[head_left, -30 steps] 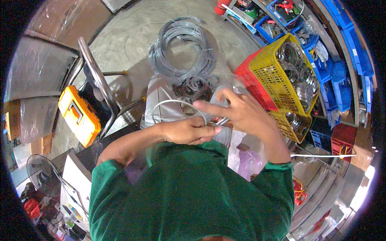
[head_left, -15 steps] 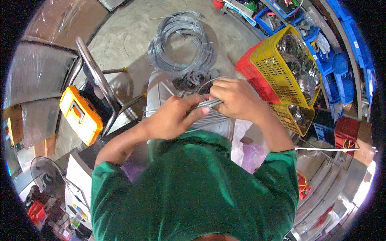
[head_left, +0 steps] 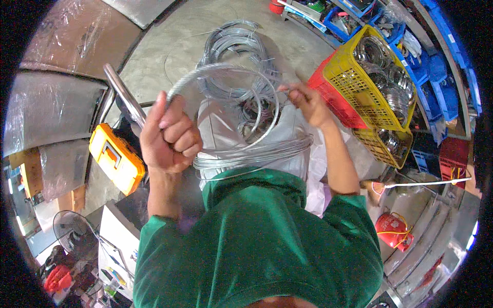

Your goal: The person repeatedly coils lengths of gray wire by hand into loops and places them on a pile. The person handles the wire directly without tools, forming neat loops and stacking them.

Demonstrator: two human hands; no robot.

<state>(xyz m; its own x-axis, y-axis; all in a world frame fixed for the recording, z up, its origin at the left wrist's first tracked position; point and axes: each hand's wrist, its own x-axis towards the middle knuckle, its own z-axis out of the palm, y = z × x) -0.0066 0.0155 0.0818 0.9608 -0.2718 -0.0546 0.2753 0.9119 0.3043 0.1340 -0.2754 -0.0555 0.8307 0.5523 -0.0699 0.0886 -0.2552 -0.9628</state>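
Observation:
My left hand [head_left: 172, 136] is raised on the left, its fingers curled round a grey metal wire cable [head_left: 221, 68]. From that fist the cable arcs up and over to the right, then bends down toward my lap. At the arc's right side my right hand [head_left: 308, 105] pinches the cable between thumb and fingers; motion blurs the fingertips. Across my lap lies a flat coil of the same cable [head_left: 251, 158]. Smaller wire coils [head_left: 263, 112] sit between my knees, partly hidden behind the arc.
On the floor ahead rests a large wire coil [head_left: 236, 43]. Yellow crates [head_left: 354, 90] with shiny metal coils stand at right, beside blue parts bins [head_left: 436, 105]. To the left are a bent metal tube [head_left: 123, 95] and an orange toolbox [head_left: 117, 159].
My hands have moved apart: the left one up and leftward, the right one slightly rightward. The bundled cable between them has opened into a wide arc, and the lap coil shows more.

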